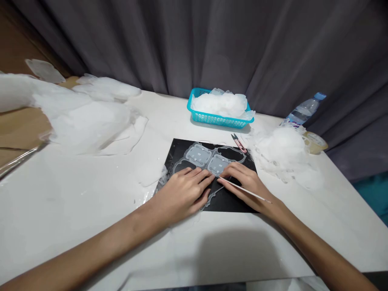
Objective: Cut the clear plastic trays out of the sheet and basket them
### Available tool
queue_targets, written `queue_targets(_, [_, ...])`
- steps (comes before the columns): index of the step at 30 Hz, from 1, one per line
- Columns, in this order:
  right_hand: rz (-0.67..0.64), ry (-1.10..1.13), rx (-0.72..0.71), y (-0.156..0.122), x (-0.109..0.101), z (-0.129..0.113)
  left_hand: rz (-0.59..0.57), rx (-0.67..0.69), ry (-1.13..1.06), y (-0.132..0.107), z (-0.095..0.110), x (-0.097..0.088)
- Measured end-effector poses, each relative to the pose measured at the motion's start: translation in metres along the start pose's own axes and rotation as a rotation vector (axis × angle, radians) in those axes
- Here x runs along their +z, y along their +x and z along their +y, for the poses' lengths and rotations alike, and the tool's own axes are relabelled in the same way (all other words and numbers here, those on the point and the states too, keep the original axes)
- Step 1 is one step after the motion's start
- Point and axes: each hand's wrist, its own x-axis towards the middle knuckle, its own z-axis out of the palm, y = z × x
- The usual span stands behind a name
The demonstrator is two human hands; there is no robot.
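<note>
A translucent plastic sheet with cut-out shapes lies on a black mat in the middle of the white table. My left hand rests flat on the sheet's near part, fingers stretched out together. My right hand sits beside it, fingers pinched around a thin white stick that slants toward the right. Its fingertips touch the sheet next to a grey square piece.
A turquoise basket full of clear plastic pieces stands at the back. Small pink snips lie by the mat's far corner. Heaps of clear film sit left and right. A water bottle and tape roll are far right.
</note>
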Motion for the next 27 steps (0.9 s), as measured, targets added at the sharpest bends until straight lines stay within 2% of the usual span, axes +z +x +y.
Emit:
queue_targets(7, [0.018, -0.066, -0.047, 0.001, 0.003, 0.001, 0.007, 0.003, -0.010, -0.001, -0.001, 0.000])
queue_targets(16, [0.055, -0.348, -0.138, 0.007, 0.014, -0.004, -0.021, 0.034, 0.055, 0.001, -0.001, 0.001])
queue_targets(24, [0.052, -0.467, -0.185, 0.002, 0.003, -0.005, -0.013, 0.031, 0.077, 0.002, 0.000, 0.002])
queue_targets(27, [0.089, -0.508, -0.210, 0.001, 0.005, -0.002, -0.013, 0.020, 0.051, 0.001, -0.001, 0.002])
